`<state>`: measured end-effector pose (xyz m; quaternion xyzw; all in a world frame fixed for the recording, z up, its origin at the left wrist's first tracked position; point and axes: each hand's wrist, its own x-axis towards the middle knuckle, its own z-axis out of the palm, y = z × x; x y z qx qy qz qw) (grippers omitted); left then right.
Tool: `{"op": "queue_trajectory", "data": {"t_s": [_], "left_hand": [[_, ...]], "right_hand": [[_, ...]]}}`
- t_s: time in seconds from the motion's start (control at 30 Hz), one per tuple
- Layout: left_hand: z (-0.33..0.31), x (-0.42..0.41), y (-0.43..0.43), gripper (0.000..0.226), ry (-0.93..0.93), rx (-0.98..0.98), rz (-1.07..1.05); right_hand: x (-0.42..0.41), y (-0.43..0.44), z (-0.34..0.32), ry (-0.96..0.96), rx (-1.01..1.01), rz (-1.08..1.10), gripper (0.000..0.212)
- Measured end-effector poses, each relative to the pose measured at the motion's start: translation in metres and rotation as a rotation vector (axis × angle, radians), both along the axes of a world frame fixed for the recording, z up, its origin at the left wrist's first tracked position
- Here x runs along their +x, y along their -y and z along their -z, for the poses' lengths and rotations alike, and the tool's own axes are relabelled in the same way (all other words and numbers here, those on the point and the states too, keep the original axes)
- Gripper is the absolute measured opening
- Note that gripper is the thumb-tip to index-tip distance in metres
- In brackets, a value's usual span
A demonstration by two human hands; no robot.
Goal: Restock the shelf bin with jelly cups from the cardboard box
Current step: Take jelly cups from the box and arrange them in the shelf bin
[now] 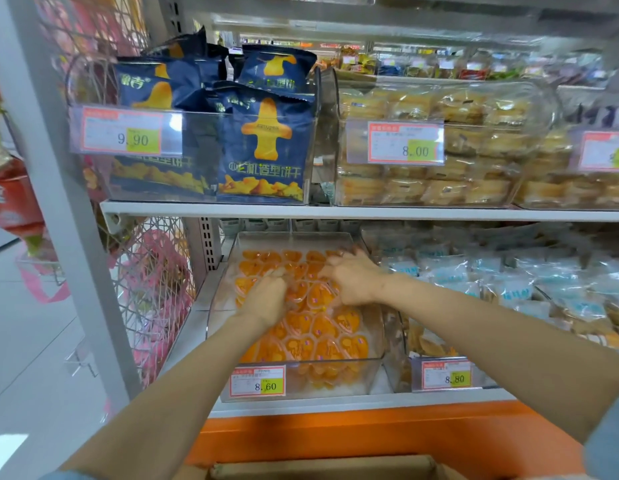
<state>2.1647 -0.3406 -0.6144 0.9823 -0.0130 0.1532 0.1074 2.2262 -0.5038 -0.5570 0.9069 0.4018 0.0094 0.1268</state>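
The jelly cups, orange and heart-shaped, are lying in a loose heap inside the clear shelf bin on the lower shelf. They are crowding the front, while a strip at the very back is showing bare. I am reaching both hands down into them. My left hand is sitting on the middle of the heap with its fingers bent down among the cups. My right hand is lying further back and to the right, fingers curled and spread over the rear rows. Blur is hiding the fingertips, so I cannot tell whether either hand is pinching a cup or only raking across the tops.

I judge that I am levelling the load. To do it well, I am aiming to sweep lightly, easing cups from the crowded front toward the bare back without pressing hard enough to split a seal. I am also minding the low front rim above the price tag, where cups could be tipping over. The cardboard box is waiting just below me, only its top edge showing, ready for the next scoop.
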Motion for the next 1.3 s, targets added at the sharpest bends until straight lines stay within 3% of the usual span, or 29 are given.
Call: {"op": "queue_trajectory", "data": {"t_s": [0.1, 0.57, 0.8, 1.03, 1.3], "left_hand": [[-0.001, 0.001, 0.0, 0.031, -0.013, -0.009, -0.007], [0.0, 0.001, 0.002, 0.029, 0.011, 0.002, -0.024], [0.001, 0.004, 0.005, 0.024, 0.02, 0.008, -0.036], [-0.006, -0.01, -0.003, 0.048, 0.045, -0.013, -0.037], [-0.02, -0.063, -0.017, 0.028, 0.087, -0.119, 0.035]], "right_hand": [[0.001, -0.007, 0.007, -0.021, 0.011, 0.033, 0.079], [0.015, -0.014, 0.015, -0.077, 0.142, 0.11, 0.047], [0.006, -0.012, 0.01, -0.056, 0.081, 0.115, 0.058], [0.003, 0.002, -0.007, -0.081, 0.131, 0.103, 0.069], [-0.015, 0.038, -0.033, -0.092, 0.317, 0.002, 0.044]]}}
